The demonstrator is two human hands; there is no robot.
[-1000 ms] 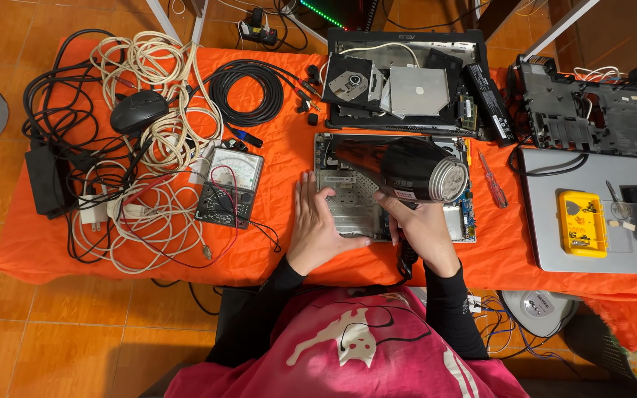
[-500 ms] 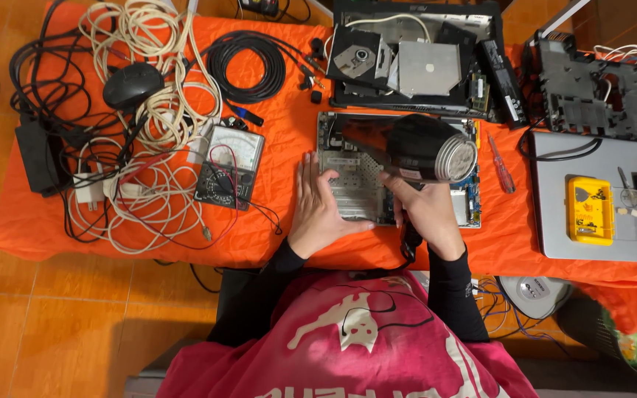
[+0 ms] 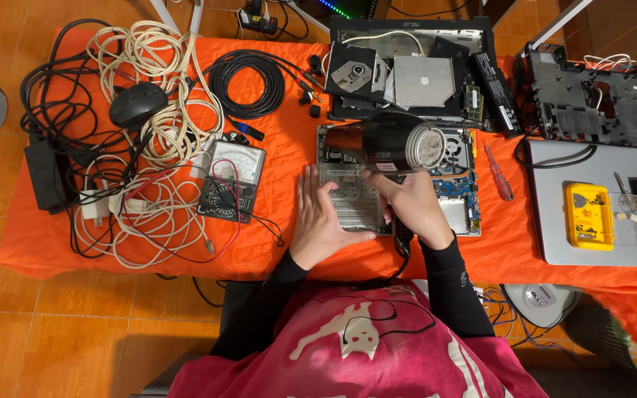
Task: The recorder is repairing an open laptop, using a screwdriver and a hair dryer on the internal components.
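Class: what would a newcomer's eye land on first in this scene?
The bright orange tablecloth and, at its centre, the black heat gun gripped by the right hand over an opened laptop board, where the left hand lies flat. A tangle of white cables fills the left side.

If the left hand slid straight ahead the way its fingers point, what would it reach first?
Probably the far edge of the opened grey laptop base it lies flat on, then the black optical drive with a silver disc hub. Heights are hard to judge from above.
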